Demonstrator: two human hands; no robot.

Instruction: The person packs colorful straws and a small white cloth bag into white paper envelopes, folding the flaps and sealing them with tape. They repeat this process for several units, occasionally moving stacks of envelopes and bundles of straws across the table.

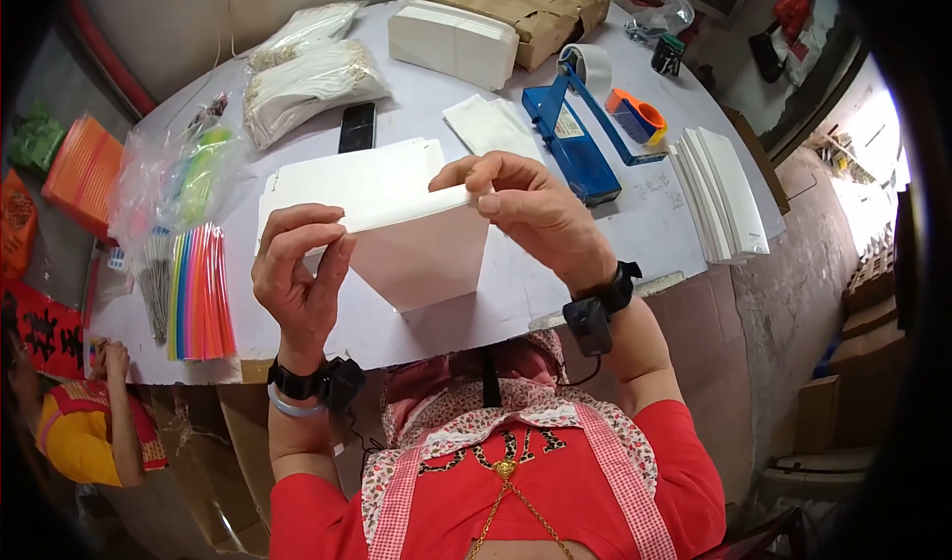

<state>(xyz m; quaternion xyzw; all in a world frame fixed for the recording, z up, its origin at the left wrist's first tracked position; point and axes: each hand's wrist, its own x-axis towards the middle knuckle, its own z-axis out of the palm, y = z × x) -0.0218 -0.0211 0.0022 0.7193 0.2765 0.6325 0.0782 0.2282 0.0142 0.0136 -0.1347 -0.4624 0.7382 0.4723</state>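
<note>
A white stack of paper or card sheets (421,262) stands on edge on the table in front of me, its broad face toward me. At its upper left corner my left hand (302,272) is closed, thumb and fingers pinching the edge. My right hand (545,213) pinches the upper right corner between thumb and bent fingers. Behind the upright stack lie more white sheets (347,181), partly covered by it and by my hands. A black phone (357,127) rests just beyond them, and a folded white sheet (491,124) lies behind my right hand.
Colored sticks (200,297) and thin metal rods (157,287) lie left, near a clear plastic bag (159,188). Farther back are bagged white bundles (312,89), a white stack (451,44) and brown paper package (526,4). A blue tape dispenser (570,148), orange tape cutter (637,116) and white packs (716,198) stand right.
</note>
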